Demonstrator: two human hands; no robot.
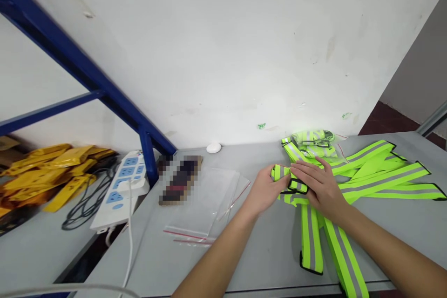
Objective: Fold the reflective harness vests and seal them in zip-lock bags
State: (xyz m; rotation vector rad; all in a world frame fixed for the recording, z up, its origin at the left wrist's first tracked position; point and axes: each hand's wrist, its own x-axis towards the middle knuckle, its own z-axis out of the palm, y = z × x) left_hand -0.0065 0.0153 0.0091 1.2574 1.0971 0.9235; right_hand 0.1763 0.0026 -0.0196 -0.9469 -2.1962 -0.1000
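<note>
Between my two hands is a rolled fluorescent yellow-green reflective strap (pixel 278 172) with a grey stripe and a black buckle (pixel 299 186). My left hand (pixel 266 187) has its fingers wrapped round the left end of the roll. Pressed against its right side, my right hand (pixel 319 186) grips the strap near the buckle, with the thumb raised. More flat reflective straps (pixel 380 184) fan out to the right of my hands. Others (pixel 310 237) hang toward the front edge. Behind my hands lie clear bags (pixel 316 142) holding bundled straps.
Clear zip bags (pixel 206 200) with red seals lie left of my hands, beside a pixelated flat object (pixel 181 179). A white power strip (pixel 122 186) with cables, yellow packets (pixel 59 167) and a blue metal frame (pixel 104 84) stand further left. A white wall (pixel 226 56) rises behind the table.
</note>
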